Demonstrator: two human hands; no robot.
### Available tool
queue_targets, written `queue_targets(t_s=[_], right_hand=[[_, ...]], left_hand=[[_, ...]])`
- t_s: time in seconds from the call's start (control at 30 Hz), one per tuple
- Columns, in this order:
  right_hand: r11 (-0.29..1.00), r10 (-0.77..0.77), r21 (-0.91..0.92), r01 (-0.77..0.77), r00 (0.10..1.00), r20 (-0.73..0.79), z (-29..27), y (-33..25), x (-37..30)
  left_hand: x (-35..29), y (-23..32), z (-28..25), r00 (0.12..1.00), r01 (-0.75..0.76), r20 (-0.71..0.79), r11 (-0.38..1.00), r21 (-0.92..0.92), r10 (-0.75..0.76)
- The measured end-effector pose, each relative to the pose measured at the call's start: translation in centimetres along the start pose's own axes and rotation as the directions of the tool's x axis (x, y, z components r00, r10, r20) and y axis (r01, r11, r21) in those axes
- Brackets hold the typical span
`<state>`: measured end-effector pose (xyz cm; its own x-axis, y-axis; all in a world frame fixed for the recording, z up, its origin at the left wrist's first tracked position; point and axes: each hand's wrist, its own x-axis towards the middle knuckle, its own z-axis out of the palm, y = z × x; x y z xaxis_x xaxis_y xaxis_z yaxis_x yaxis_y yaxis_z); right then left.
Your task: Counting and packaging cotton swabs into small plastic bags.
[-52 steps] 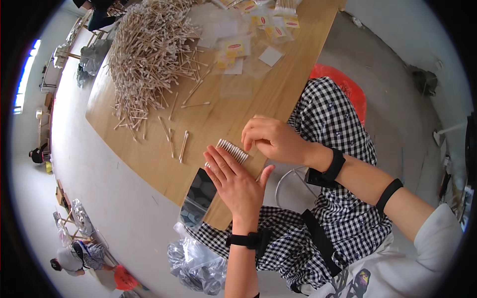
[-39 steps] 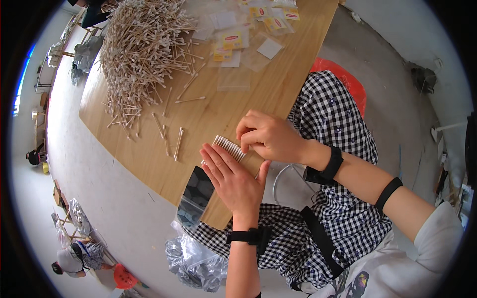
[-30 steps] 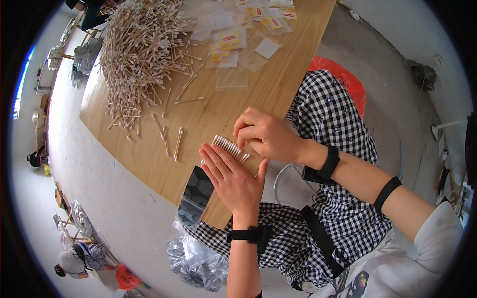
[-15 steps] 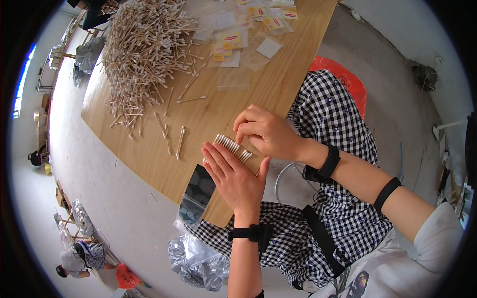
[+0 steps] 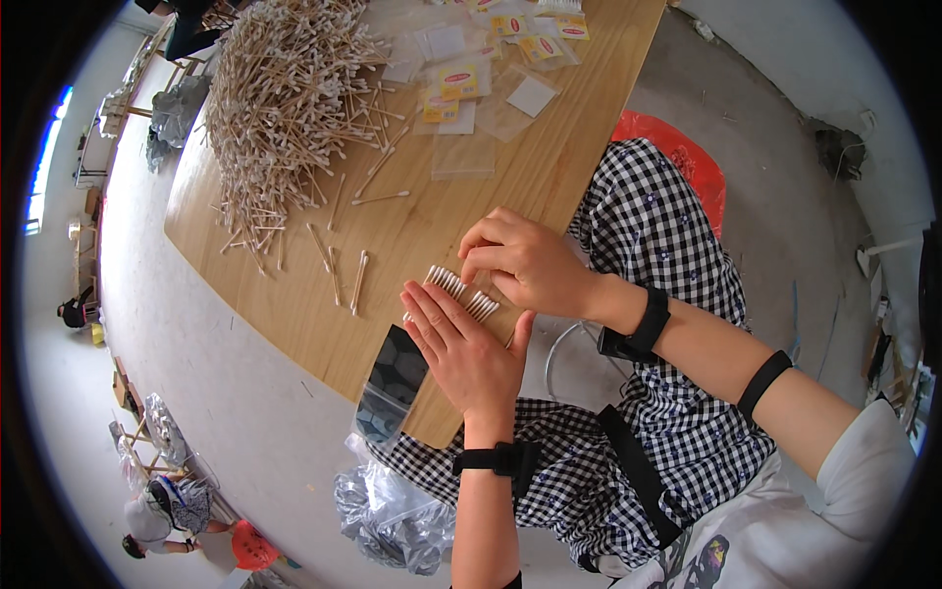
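A row of cotton swabs (image 5: 446, 279) lies side by side on the near corner of the wooden table. My left hand (image 5: 461, 358) rests flat across it, fingers stretched out and thumb apart, so the middle of the swabs is hidden. Curled over the row's right side is my right hand (image 5: 530, 260), its fingertips bent down together between two groups of white tips. Whatever those fingertips pinch, if anything, cannot be made out. A few loose swabs (image 5: 359, 283) lie just left of the row.
A big heap of cotton swabs (image 5: 285, 108) covers the table's far left. Clear plastic bags (image 5: 463, 157) with yellow-and-white labels lie at the far side. A dark patterned pouch (image 5: 391, 385) overhangs the near edge. A red stool (image 5: 702, 172) stands right of the table.
My fingers have shifted slightly at the row, and the gap between its two groups of tips looks a little wider. My left hand stays flat in place.
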<state>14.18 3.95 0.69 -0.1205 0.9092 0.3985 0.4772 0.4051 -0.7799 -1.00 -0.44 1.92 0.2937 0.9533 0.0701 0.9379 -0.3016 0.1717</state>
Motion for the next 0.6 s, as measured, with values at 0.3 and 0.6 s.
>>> queue_targets(t_s=[0.3, 0.6], right_hand=[[0.999, -0.003, -0.034, 0.004, 1.000, 0.019, -0.07, -0.07, 0.00], [0.999, -0.009, -0.051, 0.009, 1.000, -0.008, 0.28, -0.19, 0.69]], left_hand=[[0.00, 0.02, -0.04, 1.000, 0.000, 0.006, 1.000, 0.001, 0.000], [-0.01, 0.12, -0.10, 1.000, 0.001, 0.001, 1.000, -0.026, -0.001]])
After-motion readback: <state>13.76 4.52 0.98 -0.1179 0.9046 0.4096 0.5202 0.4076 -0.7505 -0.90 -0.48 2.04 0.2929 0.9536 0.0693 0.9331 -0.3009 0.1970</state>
